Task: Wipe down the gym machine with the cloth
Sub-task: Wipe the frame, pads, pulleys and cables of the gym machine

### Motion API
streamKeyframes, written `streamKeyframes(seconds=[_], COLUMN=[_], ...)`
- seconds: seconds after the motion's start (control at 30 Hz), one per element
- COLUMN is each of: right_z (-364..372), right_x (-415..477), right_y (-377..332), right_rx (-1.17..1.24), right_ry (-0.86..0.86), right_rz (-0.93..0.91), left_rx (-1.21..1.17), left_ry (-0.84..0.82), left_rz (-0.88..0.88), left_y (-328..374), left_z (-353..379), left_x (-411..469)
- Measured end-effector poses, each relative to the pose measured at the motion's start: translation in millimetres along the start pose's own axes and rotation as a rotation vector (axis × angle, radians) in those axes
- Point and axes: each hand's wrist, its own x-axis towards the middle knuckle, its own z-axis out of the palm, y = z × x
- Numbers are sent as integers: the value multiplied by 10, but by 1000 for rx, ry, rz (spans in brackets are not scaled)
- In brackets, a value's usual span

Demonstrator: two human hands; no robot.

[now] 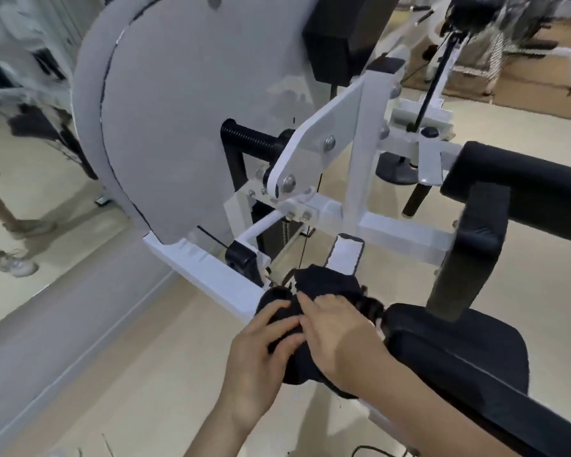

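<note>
Covering a rounded part at the near end of the white steel gym machine (211, 278), one crumpled black cloth (327, 285) hides whatever lies beneath it. Two hands meet on it: the left hand (261, 351) curls its fingers round the cloth, and the right hand (340, 334) presses flat on top, thumb hidden. One black padded seat (459, 351) sits just right of the cloth.

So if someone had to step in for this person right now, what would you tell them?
Left hand: fingers curled round the black cloth, which is bunched over a part at the low front end of the gym machine.
Right hand: lies on top of the same cloth, pressing it down.
Black pad: just right of the hands.
Done: cannot tell which parts are already wiped.
Left: probably this spot, then the white frame and pads.
</note>
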Motion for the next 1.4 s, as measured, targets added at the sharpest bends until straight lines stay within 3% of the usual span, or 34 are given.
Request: streamKeyframes(seconds=[0.1, 0.2, 0.3, 0.4, 0.5, 0.63, 0.73, 0.83, 0.93, 1.03, 1.1, 1.17, 1.27, 1.4], right_z=[-135, -172, -118, 59, 281, 356, 279, 107, 36, -14, -14, 8, 29, -46], right_x=[0, 19, 88, 331, 638, 1128, 1151, 720, 390, 478, 623, 745, 741, 197], right_y=[-26, -182, -360, -542, -748, -1002, -1083, -903, -637, -506, -426, -361, -302, -208], right_rx=[284, 278, 200, -101, -300, -209, -252, -404, -324, -74, 71, 132, 92, 314], right_ry=[110, 196, 295, 72, -24, 3, -2, 86, -134, -5, 113, 83, -34, 202], right_rz=[-11, -144, -279, -271, -253, -275, -273, -312, -432, -366, -263, -199, -237, -416], left_rx=[104, 269, 210, 154, 180, 188, 294, 488, 620, 656, 651, 596, 534, 332], left_ry=[144, 168, 406, 586, 541, 540, 314, 60, -155, -83, 44, 117, 142, 112], left_rz=[49, 171, 9, -219, -318, -306, -251, -89, 36, 106, 2, -86, -45, -9], left_y=[-14, -15, -120, -337, -494, -590, -656, -633, -568, -657, -755, -835, -803, -429], left_z=[39, 44, -143, -475, -644, -690, -716, -666, -471, -483, -608, -656, -522, -213], left_x=[23, -1, 27, 211, 475, 543, 394, 167, -37, 55, 318, 554, 455, -268])
